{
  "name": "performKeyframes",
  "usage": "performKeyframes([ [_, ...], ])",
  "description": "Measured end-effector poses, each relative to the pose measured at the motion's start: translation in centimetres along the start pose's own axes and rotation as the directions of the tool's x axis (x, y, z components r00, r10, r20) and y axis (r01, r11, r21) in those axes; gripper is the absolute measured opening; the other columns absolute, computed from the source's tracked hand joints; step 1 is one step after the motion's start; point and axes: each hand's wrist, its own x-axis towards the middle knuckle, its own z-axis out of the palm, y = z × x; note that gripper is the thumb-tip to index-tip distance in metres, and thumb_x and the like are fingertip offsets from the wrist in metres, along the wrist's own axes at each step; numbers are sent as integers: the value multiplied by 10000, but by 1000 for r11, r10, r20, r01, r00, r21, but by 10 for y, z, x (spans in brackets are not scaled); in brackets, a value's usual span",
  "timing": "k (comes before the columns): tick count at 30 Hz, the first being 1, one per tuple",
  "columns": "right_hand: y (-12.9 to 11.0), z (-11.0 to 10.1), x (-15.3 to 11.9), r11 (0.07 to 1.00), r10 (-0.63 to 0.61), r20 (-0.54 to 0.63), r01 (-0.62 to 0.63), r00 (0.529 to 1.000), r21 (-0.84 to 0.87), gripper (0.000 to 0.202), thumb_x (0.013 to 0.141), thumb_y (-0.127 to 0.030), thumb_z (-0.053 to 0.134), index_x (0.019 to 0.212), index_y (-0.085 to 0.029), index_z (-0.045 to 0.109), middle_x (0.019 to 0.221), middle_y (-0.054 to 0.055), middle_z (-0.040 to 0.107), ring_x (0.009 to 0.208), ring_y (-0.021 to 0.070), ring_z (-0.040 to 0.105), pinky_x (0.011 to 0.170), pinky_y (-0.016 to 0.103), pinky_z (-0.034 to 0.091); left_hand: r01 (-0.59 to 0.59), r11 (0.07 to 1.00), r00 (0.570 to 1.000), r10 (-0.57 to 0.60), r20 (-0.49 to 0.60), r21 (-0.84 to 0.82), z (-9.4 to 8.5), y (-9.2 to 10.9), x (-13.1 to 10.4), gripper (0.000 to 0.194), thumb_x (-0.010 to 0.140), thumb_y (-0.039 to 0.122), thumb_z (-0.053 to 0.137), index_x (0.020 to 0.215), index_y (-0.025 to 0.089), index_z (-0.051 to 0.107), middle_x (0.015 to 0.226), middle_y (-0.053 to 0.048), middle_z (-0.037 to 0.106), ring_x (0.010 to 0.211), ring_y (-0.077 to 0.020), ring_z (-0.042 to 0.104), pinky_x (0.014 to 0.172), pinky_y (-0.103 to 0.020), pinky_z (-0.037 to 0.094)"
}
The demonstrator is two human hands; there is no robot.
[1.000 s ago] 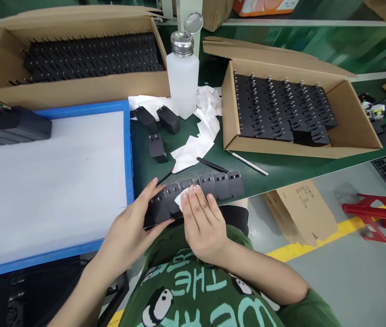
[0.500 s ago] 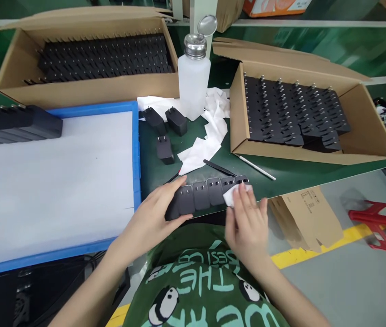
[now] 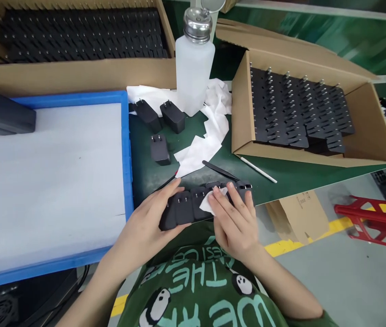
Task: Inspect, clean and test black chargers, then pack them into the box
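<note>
A row of black plug adapters [image 3: 184,208] lies along the table's near edge, metal prongs showing. My left hand [image 3: 150,222] grips the row's left end between thumb and fingers. With my right hand [image 3: 235,218] I press a small white cloth [image 3: 207,203] onto the tops near the row's middle; my fingers hide part of the row. Three loose black adapters [image 3: 160,149] stand beyond it, by crumpled white wipes [image 3: 198,152] and a white bottle with a metal cap [image 3: 194,68]. Black tweezers [image 3: 220,170] lie just behind the row.
A blue-rimmed tray [image 3: 127,150] with more black adapters [image 3: 3,113] is at the left. Cardboard boxes filled with adapters stand at the back left [image 3: 93,77] and right [image 3: 242,104]. A white stick [image 3: 258,170] lies before the right box.
My right hand has moved left along the row with the cloth, uncovering the right end. The view has shifted slightly, and my left hand keeps its hold.
</note>
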Motion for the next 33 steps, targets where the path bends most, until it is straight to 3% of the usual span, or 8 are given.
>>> performKeyframes([
  [5, -7, 3, -1, 999, 32, 67, -30, 997, -37, 450, 847, 12, 481, 1257, -78, 641, 1268, 106, 705, 1415, 223, 467, 1274, 382, 203, 12, 1000, 1000, -12, 16, 3, -2, 1, -1, 817, 903, 362, 690, 1565, 340, 211, 1394, -29, 607, 1285, -202, 589, 1063, -338, 512],
  [9, 7, -26, 5, 964, -109, 197, 55, 974, 260, 393, 849, -20, 498, 1197, -87, 668, 1234, 90, 726, 1377, 235, 520, 1249, 410, 297, 52, 998, 998, -53, 28, 22, -2, 2, 0, 795, 915, 386, 667, 1565, 353, 212, 1384, -19, 621, 1284, -215, 594, 1044, -356, 529],
  [11, 16, -39, 5, 936, -72, 160, 11, 984, 353, 423, 845, -19, 502, 1223, -111, 666, 1219, 85, 731, 1353, 270, 547, 1207, 491, 376, 73, 997, 997, -74, 35, 21, -2, 2, 1, 787, 920, 418, 653, 1566, 365, 207, 1390, -16, 620, 1283, -222, 596, 1032, -368, 540],
  [15, 19, -34, -4, 962, 270, -173, -258, 947, 86, 584, 792, 37, 590, 1304, -236, 656, 1164, 79, 733, 1202, 310, 648, 1042, 534, 517, 104, 994, 994, -105, 37, 12, -2, 2, 0, 793, 911, 516, 635, 1565, 381, 208, 1388, -9, 626, 1291, -244, 593, 1003, -391, 562],
  [20, 6, -4, -17, 979, 193, -75, -198, 978, -58, 530, 824, 32, 523, 1314, -134, 636, 1122, 126, 757, 1140, 248, 696, 1092, 410, 470, 66, 997, 997, -68, 26, 45, -2, 2, 1, 800, 903, 441, 673, 1559, 378, 221, 1381, -8, 629, 1278, -231, 603, 1024, -363, 544],
  [23, 1, -2, -20, 990, 112, -26, -113, 993, -84, 502, 828, 33, 498, 1295, -86, 637, 1152, 142, 750, 1183, 224, 679, 1118, 355, 446, 56, 997, 997, -59, 42, 50, -4, 4, 3, 839, 886, 392, 707, 1559, 382, 206, 1396, -6, 616, 1290, -225, 592, 1050, -360, 526],
  [28, 1, -17, -14, 982, -109, 135, 86, 985, 165, 460, 846, 20, 445, 1247, -65, 653, 1214, 120, 729, 1240, 195, 640, 1126, 341, 448, 70, 997, 995, -71, 71, 17, -6, 5, 5, 923, 853, 320, 754, 1563, 399, 169, 1404, 2, 611, 1296, -221, 585, 1057, -352, 517],
  [33, 6, -19, -1, 996, 91, -77, -93, 993, -14, 458, 815, 20, 526, 1199, -163, 696, 1145, 48, 762, 1278, 225, 604, 1149, 409, 396, 54, 997, 996, -57, 68, 46, -7, 5, 2, 901, 884, 373, 717, 1574, 370, 137, 1400, -22, 616, 1303, -243, 575, 1072, -406, 504],
])
